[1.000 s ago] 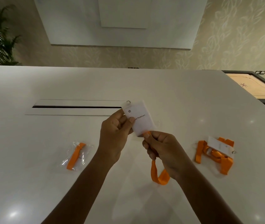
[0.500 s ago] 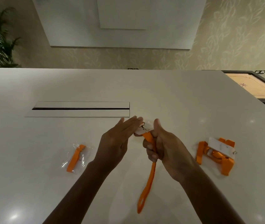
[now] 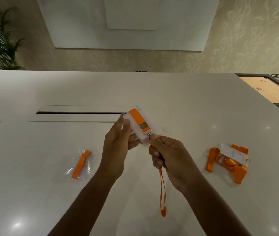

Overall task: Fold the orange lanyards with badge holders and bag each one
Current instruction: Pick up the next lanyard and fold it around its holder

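The left hand (image 3: 118, 142) is holding the badge holder (image 3: 138, 128) up above the surface (image 3: 186, 103), thumb curled over its near-left edge and fingers behind it. One run of the lanyard (image 3: 138, 119) is lying flat along the holder's face, ending at the metal clip (image 3: 148, 133). The right hand (image 3: 167, 155) is pinching the strap just under that clip, its fingers curled around the band, while the rest of the strap is hanging out below the fist as a long loop (image 3: 162, 196) toward the surface.

The main risk, as I judge it, is that hanging loop: it is dangling free, so as the strap is being wound it could twist or bunch and make a bundle too thick for a bag. The flat run on the holder is pinned only near the clip, so easing the pinch could let it slide off and undo the fold. The holder looks slick, and the thumb's hold at one edge could let it pivot.

A bagged lanyard (image 3: 81, 164) is lying to the left, and a loose pile (image 3: 227, 162) of lanyards with a card on top is waiting to the right, both well apart from the hands.
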A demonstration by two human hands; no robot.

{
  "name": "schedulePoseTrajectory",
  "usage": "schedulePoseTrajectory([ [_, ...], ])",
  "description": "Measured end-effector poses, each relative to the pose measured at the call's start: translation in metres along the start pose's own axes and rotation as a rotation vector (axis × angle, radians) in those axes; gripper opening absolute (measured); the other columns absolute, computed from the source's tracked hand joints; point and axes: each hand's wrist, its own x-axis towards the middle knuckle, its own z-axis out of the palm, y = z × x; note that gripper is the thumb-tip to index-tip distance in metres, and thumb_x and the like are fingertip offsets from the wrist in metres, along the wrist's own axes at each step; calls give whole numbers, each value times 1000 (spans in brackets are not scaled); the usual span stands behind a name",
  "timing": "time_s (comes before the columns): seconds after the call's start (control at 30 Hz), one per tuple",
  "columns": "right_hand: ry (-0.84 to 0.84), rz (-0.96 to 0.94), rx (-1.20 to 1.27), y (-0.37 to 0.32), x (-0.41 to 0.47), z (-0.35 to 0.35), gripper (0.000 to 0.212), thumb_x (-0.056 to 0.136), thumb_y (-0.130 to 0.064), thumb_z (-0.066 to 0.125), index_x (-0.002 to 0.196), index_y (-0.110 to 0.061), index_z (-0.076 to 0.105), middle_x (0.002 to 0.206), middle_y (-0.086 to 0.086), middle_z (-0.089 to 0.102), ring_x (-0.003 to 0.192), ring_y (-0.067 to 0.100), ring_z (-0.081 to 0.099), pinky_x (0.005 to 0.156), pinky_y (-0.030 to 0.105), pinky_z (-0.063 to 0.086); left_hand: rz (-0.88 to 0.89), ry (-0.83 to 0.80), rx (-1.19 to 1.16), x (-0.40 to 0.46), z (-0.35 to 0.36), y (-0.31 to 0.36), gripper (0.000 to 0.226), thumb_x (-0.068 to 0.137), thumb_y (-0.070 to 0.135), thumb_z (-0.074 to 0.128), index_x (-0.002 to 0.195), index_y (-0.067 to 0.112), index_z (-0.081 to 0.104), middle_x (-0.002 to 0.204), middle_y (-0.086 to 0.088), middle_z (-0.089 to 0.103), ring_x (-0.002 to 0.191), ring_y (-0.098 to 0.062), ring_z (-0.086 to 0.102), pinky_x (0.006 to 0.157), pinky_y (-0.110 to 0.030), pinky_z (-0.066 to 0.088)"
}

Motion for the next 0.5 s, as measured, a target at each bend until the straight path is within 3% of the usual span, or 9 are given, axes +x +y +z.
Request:
schedulePoseTrajectory([
  [0.07,12,5,-47,2,0,1,34,105,-43,59,95,-16,77,64,-1,51,49,10,41,50,24,40,-67,-53,-124,1,-1,5,47,92,37,63,138,30,60,120,3,78,110,-21,76,88,-40,64],
  [0.17,1,29,-95,4,-1,3,35,104,-48,58,89,-26,82,64,-1,52,49,10,44,51,24,42,-43,-7,-135,-1,1,9,34,92,28,65,126,31,66,117,3,79,109,-22,76,86,-40,64],
  [0.3,-37,92,-98,6,-3,4,47,93,-60,56,97,-24,85,65,1,54,49,11,48,54,26,44,134,102,47,-3,0,7,23,101,22,60,118,35,67,107,18,79,106,-9,76,82,-25,63],
  [0.4,-63,140,-42,5,-5,4,59,91,-65,46,96,-20,85,63,2,56,48,12,49,55,27,46,348,163,392,-7,-1,6,23,101,24,62,123,31,65,98,35,71,100,9,70,82,-7,54],
  [0.5,-66,173,21,-1,-5,4,77,89,-69,37,106,-8,80,59,0,55,46,11,48,53,26,46,552,109,596,-11,-4,2,31,102,18,61,133,25,64,101,36,63,94,21,64,80,2,47],
])
